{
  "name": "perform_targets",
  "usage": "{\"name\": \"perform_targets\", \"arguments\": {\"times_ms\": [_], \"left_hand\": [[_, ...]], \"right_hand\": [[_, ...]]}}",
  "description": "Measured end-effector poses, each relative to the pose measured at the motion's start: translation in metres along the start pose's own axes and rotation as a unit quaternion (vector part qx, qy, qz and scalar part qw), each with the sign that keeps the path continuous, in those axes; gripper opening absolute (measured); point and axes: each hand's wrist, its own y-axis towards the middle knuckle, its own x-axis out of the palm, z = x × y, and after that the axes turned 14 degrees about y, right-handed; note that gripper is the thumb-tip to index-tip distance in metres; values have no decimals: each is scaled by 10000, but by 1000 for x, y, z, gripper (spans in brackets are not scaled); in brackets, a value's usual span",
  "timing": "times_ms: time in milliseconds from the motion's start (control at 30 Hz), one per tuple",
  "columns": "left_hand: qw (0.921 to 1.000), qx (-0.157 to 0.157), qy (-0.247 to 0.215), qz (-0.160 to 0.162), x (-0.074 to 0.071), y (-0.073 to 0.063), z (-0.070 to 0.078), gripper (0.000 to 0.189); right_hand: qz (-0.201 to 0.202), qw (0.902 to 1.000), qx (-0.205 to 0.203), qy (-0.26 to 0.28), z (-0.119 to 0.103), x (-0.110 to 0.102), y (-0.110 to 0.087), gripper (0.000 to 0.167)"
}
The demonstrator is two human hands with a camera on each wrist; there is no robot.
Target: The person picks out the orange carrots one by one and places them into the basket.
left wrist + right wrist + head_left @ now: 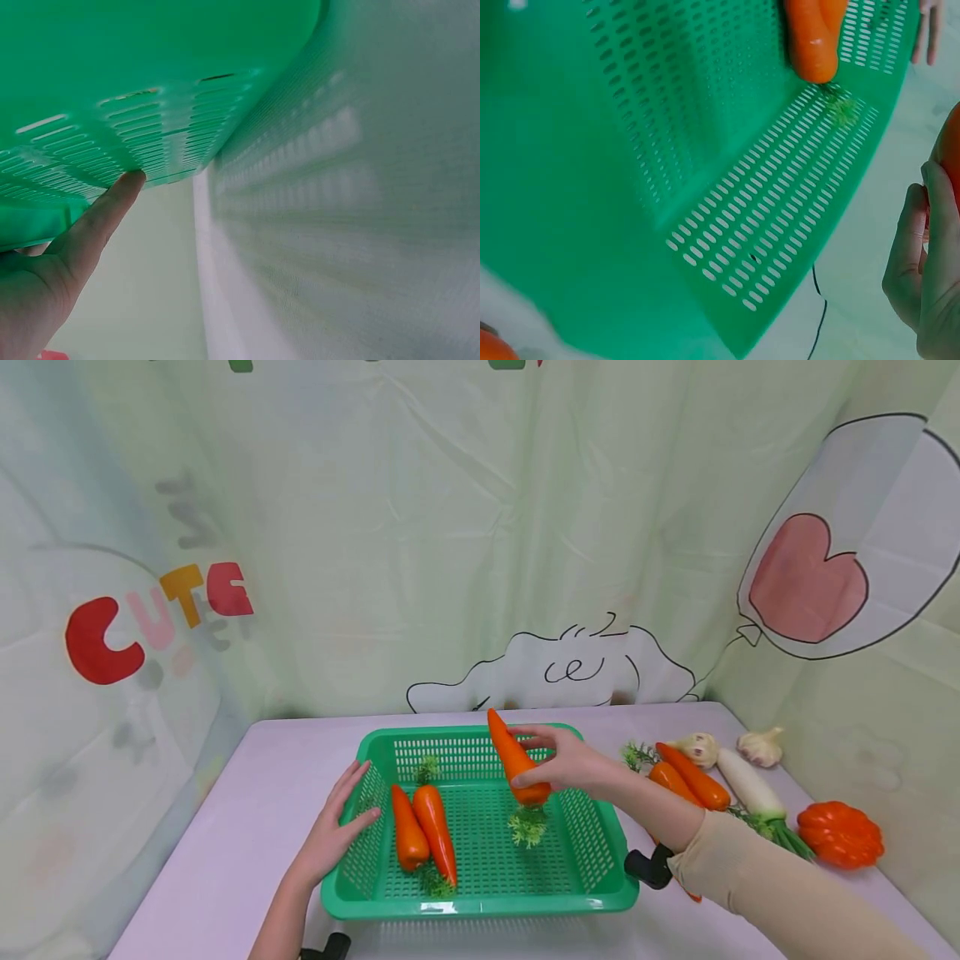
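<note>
A green plastic basket [480, 906] with slotted walls stands on the table. Two orange carrots with leafy tops lie in its left part, one carrot [409, 835] beside another carrot [437, 827]. Over the basket's right half, my right hand [558, 762] grips a third carrot [507, 747], tilted with its tip up and its green top hanging down. At the basket's left rim, my left hand [335, 822] rests with fingers spread. In the left wrist view a finger of the left hand [67, 277] touches the basket's outer wall [142, 135].
Right of the basket lie more carrots [693, 777], a white radish [752, 785] with green leaves, garlic bulbs [761, 747] and a ribbed orange-red vegetable [841, 835]. A printed curtain [450, 543] hangs behind the table [247, 827].
</note>
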Motion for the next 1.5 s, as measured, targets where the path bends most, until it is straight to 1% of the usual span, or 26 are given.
{"name": "perform_targets", "arguments": {"times_ms": [100, 333, 467, 600, 733, 900, 1000, 1133, 1500], "left_hand": [[10000, -24, -42, -3, -3, -5, 12, 64], [10000, 36, 38, 11, -1, -2, 7, 64], [10000, 21, -2, 12, -3, -5, 16, 63], [9999, 64, 91, 20, -4, -5, 17, 63], [10000, 39, -10, 22, -2, -3, 11, 63], [10000, 21, 9, 22, 4, 4, -11, 64], [10000, 35, 11, 41, 6, 5, -19, 64], [10000, 59, -30, 47, 6, 5, -20, 64], [10000, 79, -24, 50, 5, 4, -17, 63]], "right_hand": [[-44, 9999, 129, 90, 3, 6, 8, 71], [-211, 9993, 299, -12, 10, 19, 25, 70], [-197, 9989, 399, -114, 15, 27, 34, 72], [-197, 9984, 488, -189, 20, 34, 42, 71], [-189, 9979, 610, -137, 26, 41, 48, 70], [-209, 9974, 672, -130, 31, 49, 55, 71], [-248, 9969, 680, -292, 35, 52, 58, 70], [-387, 9954, 761, -428, 41, 57, 63, 70], [-724, 9904, 1051, -536, 52, 70, 68, 68]]}}
